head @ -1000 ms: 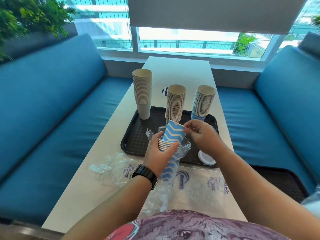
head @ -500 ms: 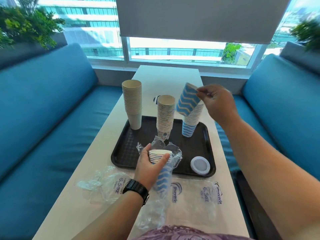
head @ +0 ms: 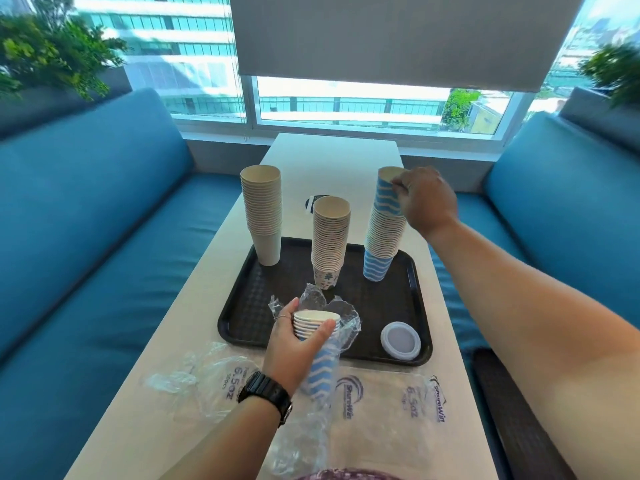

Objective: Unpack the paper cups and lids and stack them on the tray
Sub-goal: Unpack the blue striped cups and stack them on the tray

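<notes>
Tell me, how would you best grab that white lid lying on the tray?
Probably by its rim, coming straight down from above. The white lid lies flat in the near right corner of the black tray, so it shows no side wall to wrap around. A pinch across opposite edges suits its round, low shape. The tray lip close beside it leaves little room for a sideways approach.

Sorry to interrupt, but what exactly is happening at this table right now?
A person is unpacking paper cups onto a black tray. Their right hand sets a blue striped cup on top of the right-hand stack. The left hand grips the remaining cups, partly in their plastic sleeve. Two more stacks and one lid stand on the tray.
</notes>
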Demonstrator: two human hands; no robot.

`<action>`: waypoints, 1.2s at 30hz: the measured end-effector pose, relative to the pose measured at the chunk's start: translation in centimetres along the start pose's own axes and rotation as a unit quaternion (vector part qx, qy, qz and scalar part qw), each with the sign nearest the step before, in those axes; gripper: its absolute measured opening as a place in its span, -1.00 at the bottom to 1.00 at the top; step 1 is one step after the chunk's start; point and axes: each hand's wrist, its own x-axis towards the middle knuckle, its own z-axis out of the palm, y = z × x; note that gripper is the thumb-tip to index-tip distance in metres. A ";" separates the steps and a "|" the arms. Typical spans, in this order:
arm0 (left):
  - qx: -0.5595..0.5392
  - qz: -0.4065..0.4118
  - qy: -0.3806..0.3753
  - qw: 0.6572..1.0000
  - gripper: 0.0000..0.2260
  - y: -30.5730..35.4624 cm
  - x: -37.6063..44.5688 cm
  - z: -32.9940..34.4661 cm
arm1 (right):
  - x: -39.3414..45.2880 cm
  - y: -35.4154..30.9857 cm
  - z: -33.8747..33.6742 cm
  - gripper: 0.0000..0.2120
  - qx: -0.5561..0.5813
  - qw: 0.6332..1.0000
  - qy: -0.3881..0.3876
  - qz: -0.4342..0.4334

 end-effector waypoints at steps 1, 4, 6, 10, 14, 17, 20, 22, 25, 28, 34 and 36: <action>0.000 0.001 0.005 1.000 -0.21 -0.1 0.0 0.0 | -0.3 0.0 0.4 -0.76 -0.003 1.000 -0.006 -0.001; 0.000 0.004 0.008 1.000 -0.25 -0.2 0.0 0.0 | -1.1 0.2 1.5 -0.75 -0.008 1.000 -0.025 0.002; 0.001 0.003 0.007 1.000 -0.25 -0.3 0.0 0.0 | -1.6 0.4 2.2 -0.74 -0.015 0.999 -0.040 0.009; -0.002 0.002 0.003 1.000 -0.24 -0.3 0.0 0.0 | -2.9 0.6 3.3 -0.73 -0.003 0.998 -0.048 0.030; -0.003 0.004 0.003 1.000 -0.24 -0.1 0.0 0.1 | -3.3 0.9 3.7 -0.70 0.020 0.997 -0.071 0.026; -0.001 0.005 0.002 1.000 -0.24 -0.2 0.0 0.1 | -3.3 1.1 3.5 -0.69 0.034 0.995 -0.085 0.033; -0.007 0.008 0.003 1.000 -0.23 0.0 0.0 -0.1 | -3.5 0.8 3.1 -0.67 0.049 0.995 -0.076 0.040; -0.007 0.011 0.004 1.000 -0.22 0.3 -0.1 -0.2 | -3.8 0.4 2.7 -0.67 0.065 0.995 -0.054 0.043; -0.007 0.015 0.004 1.000 -0.22 0.6 -0.2 -0.2 | -4.7 -0.3 2.4 -0.73 0.115 0.991 -0.026 0.057; -0.005 0.020 0.003 1.000 -0.20 0.7 -0.5 0.0 | -6.4 -1.4 2.2 -0.81 0.179 0.981 -0.015 0.073; 0.014 0.025 -0.001 1.000 -0.04 1.4 -0.9 -0.2 | -11.3 -4.0 1.6 -0.87 0.294 0.939 -0.150 0.098; 0.012 0.026 0.000 1.000 -0.05 1.7 -1.1 -0.3 | -12.7 -4.7 1.6 -0.87 0.315 0.920 -0.223 0.076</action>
